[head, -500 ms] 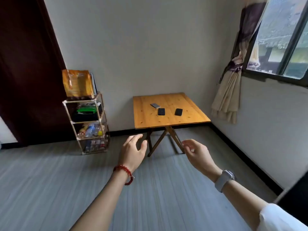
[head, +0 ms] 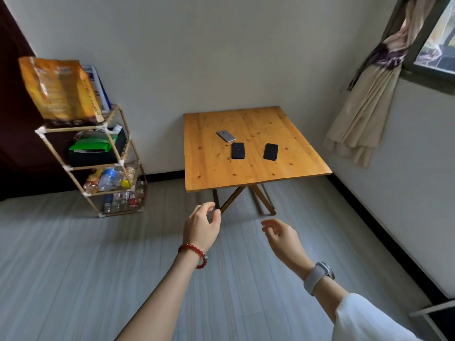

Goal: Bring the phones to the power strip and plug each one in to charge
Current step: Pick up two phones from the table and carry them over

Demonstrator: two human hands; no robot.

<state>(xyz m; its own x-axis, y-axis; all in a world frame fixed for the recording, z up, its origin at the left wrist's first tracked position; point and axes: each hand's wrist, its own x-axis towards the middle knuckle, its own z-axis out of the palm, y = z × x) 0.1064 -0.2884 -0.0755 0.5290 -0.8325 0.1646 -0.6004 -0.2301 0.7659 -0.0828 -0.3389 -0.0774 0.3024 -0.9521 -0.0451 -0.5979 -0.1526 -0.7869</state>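
Three phones lie flat on the wooden worktop (head: 246, 173), which stands against the far wall near the room's corner. The grey phone (head: 226, 135) is farthest back, lying at an angle. Just in front of it, nearly touching its near end, is a black phone (head: 238, 150). A second black phone (head: 271, 151) lies to the right of that one, a clear gap apart.

Both hands hang in the air over the grey floor (head: 73, 267), on the near side of the worktop and below its front edge in the view, well apart from all three phones. The left hand (head: 202, 226), with a red bead bracelet (head: 194, 254) on its wrist, has loosely curled fingers and holds nothing. The right hand (head: 280, 236), with a grey watch (head: 318, 275) on its wrist and a white sleeve (head: 364, 318) further back, is also loosely spread and empty. The phones lie ahead of the hands and slightly to the right of the left hand, roughly in line with the gap between the two.

A shelf rack (head: 98, 163) with bottles and an orange bag (head: 59, 89) on top stands to the left of the worktop. A curtain (head: 364, 107) hangs at the window on the right
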